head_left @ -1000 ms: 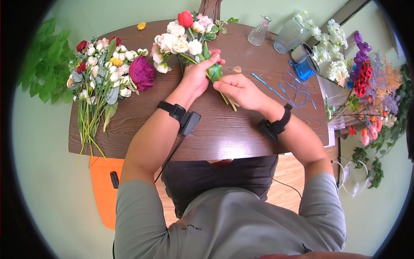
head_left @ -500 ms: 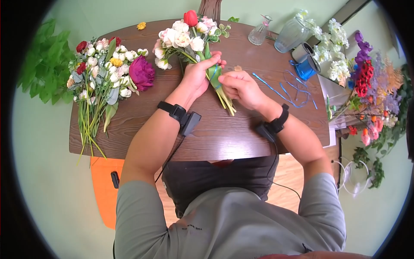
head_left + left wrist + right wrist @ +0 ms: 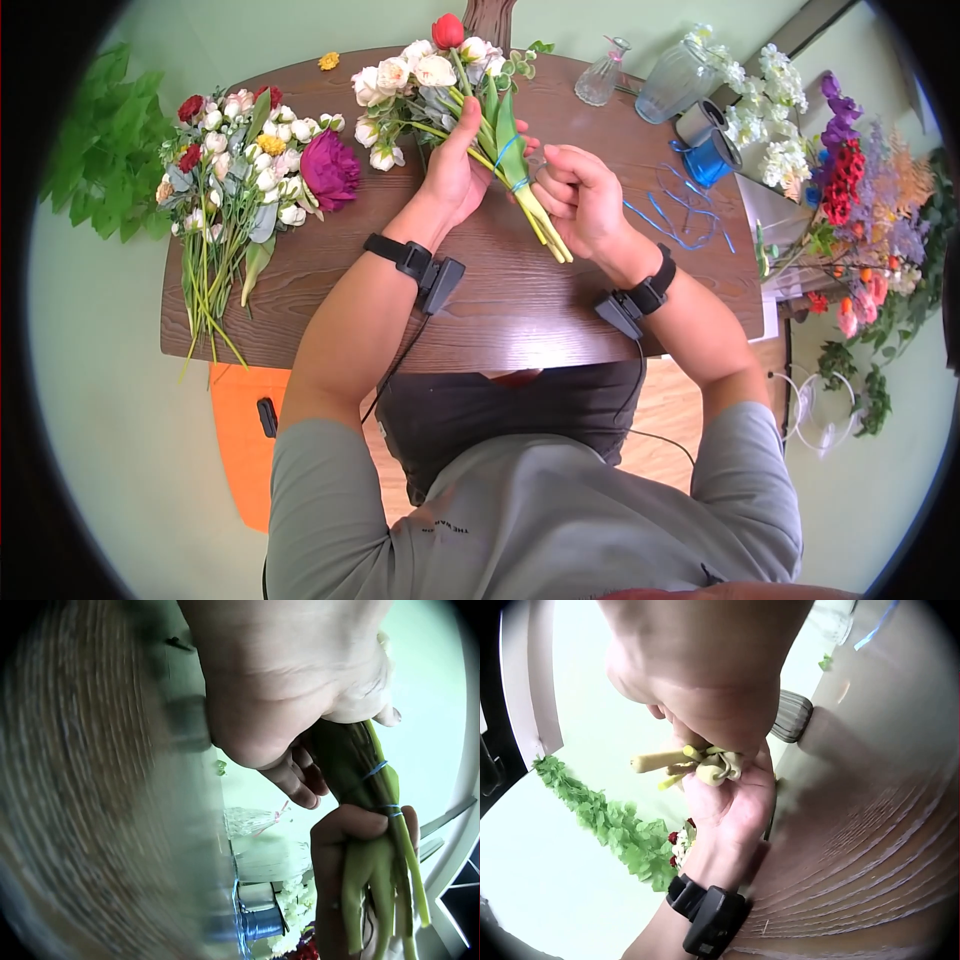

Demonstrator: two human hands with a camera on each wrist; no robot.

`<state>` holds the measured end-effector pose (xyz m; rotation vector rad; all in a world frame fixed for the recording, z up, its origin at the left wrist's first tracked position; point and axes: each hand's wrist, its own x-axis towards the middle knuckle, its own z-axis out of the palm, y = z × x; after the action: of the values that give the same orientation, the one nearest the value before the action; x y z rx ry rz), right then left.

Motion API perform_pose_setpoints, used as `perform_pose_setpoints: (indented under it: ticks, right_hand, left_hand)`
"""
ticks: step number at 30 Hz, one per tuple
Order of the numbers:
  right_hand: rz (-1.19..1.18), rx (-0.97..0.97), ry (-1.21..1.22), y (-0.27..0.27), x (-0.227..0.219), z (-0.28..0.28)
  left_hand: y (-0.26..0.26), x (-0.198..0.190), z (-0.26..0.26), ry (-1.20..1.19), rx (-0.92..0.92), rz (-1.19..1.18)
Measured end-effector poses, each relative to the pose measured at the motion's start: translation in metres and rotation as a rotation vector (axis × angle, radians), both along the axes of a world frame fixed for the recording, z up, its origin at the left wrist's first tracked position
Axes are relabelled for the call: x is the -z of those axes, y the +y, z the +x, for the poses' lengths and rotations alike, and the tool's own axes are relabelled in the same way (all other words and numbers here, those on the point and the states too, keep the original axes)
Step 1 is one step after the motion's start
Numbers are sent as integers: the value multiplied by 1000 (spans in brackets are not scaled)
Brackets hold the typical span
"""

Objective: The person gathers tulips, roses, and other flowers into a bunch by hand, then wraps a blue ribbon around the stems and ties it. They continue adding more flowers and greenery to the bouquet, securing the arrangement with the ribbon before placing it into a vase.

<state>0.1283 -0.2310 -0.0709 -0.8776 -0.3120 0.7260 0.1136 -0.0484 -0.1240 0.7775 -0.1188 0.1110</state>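
Above the wooden table (image 3: 460, 325), the left hand (image 3: 458, 180) holds the bouquet (image 3: 491, 105), thumb one side, fingers the other. The right hand (image 3: 588, 205) pinches its stems beside the lower of 2 blue ties (image 3: 520, 184). More flowers (image 3: 215, 142) lie left.

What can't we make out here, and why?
Most flower heads, left wrist view: behind the left hand.
Blue ribbon round the stems, right wrist view: behind the right hand.
Exact stem count, head view: stems overlap, hands cover parts.
Full shirt lettering, head view: too small.
Table detail, left wrist view: blurred.
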Motion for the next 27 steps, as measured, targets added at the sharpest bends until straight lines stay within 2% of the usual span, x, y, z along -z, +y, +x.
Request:
perform_pose_setpoints:
  ticks: [3, 6, 9, 15, 21, 24, 27]
  right_hand:
    - [18, 37, 24, 1, -10, -6]
    - [64, -34, 33, -4, -9, 2]
    - [75, -13, 68, -3, -12, 1]
    - [14, 49, 37, -1, -11, 2]
    - [23, 57, 60, -4, -7, 6]
    - [-3, 95, 42, -6, -8, 9]
    - [9, 125, 41, -7, -6, 12]
  left_hand:
    - [-1, -6, -5, -43, 34, -22]
    - [3, -5, -6, -98, 185, -51]
    - [3, -6, -8, -76, 186, 64]
    - [4, -1, -4, -4, 177, 136]
    - [-2, -1, -5, 103, 191, 66]
    - [6, 7, 1, 90, 355, 93]
    - [-1, -1, -2, 116, 320, 90]
